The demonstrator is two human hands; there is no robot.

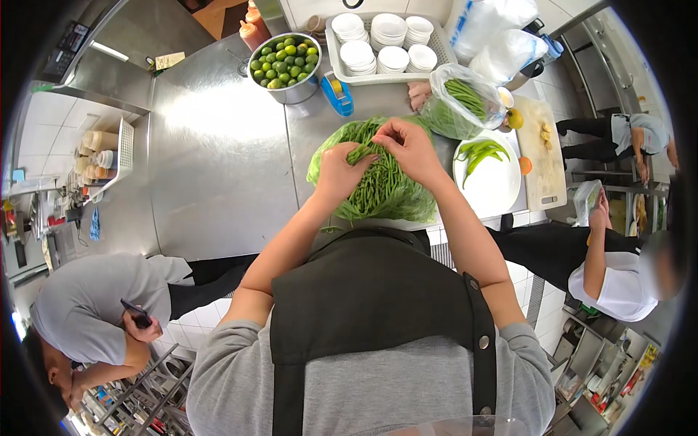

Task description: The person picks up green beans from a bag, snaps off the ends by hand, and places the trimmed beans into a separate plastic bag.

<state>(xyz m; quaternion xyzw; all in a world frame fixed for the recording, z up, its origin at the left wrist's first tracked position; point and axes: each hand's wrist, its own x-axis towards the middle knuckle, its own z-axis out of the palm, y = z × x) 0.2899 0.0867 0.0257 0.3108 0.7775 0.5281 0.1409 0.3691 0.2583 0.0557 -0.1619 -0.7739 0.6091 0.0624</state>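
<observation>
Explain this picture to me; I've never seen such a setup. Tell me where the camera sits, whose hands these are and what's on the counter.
No machine here: one camera worn on a person's head looks down at their two bare hands. The left hand and right hand both pinch green beans from a heap in a plastic bag on the steel counter. Nearby stand a white plate with green chillies, a metal bowl of limes, a tray of white bowls and a cutting board. Other people work around them.
</observation>
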